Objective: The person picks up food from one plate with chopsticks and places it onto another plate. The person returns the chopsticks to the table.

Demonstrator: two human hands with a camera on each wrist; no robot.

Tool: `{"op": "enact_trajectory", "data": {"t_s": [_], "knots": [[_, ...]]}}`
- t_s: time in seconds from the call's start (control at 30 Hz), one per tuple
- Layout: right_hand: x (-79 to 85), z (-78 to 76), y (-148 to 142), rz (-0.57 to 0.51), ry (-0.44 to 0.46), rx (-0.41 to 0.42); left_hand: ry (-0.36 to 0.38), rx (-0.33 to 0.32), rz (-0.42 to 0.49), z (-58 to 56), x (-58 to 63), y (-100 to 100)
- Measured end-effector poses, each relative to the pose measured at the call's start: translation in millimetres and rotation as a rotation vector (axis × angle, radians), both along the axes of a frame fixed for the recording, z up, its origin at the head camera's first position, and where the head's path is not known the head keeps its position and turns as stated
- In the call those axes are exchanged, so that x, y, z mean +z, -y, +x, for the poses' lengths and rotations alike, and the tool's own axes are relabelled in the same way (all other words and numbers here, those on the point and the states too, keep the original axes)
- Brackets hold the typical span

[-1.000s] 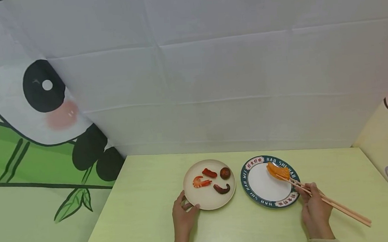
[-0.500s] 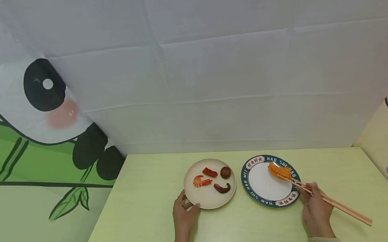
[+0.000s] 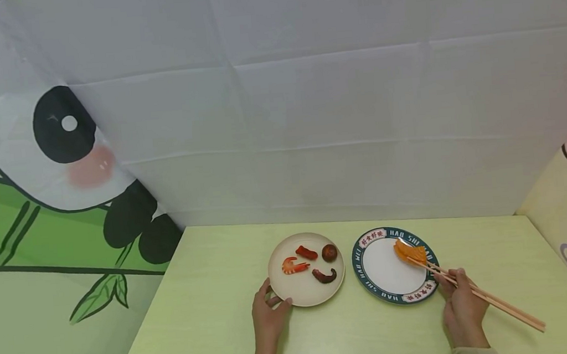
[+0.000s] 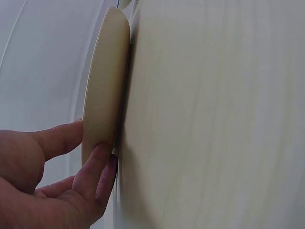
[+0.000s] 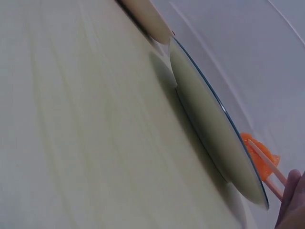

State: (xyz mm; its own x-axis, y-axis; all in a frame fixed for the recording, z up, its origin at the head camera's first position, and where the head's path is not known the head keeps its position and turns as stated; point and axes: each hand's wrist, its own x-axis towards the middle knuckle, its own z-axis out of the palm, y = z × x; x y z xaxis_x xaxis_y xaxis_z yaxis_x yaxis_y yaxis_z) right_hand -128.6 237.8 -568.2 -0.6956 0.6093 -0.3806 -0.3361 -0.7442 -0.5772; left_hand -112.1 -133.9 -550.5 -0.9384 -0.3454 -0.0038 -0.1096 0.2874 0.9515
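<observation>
My right hand [image 3: 463, 307] grips a pair of wooden chopsticks [image 3: 506, 305]. Their tips meet an orange piece of food [image 3: 409, 252] at the right side of a white plate with a dark teal lettered rim [image 3: 358, 271]. In the right wrist view, the orange piece [image 5: 261, 155] shows above that plate's edge, between the chopsticks. On the left, my left hand [image 3: 271, 319] holds the cream plate [image 3: 305, 295] by its near left rim, thumb and fingers around the edge. It bears a shrimp [image 3: 294, 266], a red piece [image 3: 306, 252], a round brown piece [image 3: 329, 253] and a dark curled piece [image 3: 324, 276].
Both plates stand side by side on a pale yellow-green table [image 3: 214, 316]. A whitish cloth wall [image 3: 328, 112] rises behind the table's far edge. Printed panels flank it, with a panda picture [image 3: 37, 163] on the left.
The orange piece has shifted slightly to the right on its plate, along with the chopsticks and my right hand. My left hand and the cream plate stay where they were.
</observation>
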Motion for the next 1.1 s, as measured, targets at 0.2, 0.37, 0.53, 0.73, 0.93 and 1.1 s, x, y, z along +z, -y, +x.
{"op": "enact_trajectory", "data": {"t_s": [0.2,0.37,0.53,0.73,0.93,1.1], "knots": [[-2.7,-1.0,0.7,0.02,0.042,-0.025,-0.025,-0.011,0.026,1.4,1.2,-0.2],[-4.1,-1.3,0.9,0.044,0.075,-0.025,-0.034,-0.012,0.032,1.5,0.8,-0.1],[-4.9,-2.0,1.2,0.044,0.055,-0.029,-0.035,-0.015,0.03,0.8,-0.4,0.7],[-5.6,-2.5,1.7,0.043,0.037,-0.025,-0.032,-0.015,0.023,1.3,-0.2,0.9],[-3.7,-3.2,2.6,0.066,0.062,-0.001,-0.024,-0.005,0.015,0.8,-0.8,0.9],[-2.2,-3.9,3.0,0.077,0.057,-0.008,-0.015,-0.006,0.015,0.6,0.1,0.2]]}}
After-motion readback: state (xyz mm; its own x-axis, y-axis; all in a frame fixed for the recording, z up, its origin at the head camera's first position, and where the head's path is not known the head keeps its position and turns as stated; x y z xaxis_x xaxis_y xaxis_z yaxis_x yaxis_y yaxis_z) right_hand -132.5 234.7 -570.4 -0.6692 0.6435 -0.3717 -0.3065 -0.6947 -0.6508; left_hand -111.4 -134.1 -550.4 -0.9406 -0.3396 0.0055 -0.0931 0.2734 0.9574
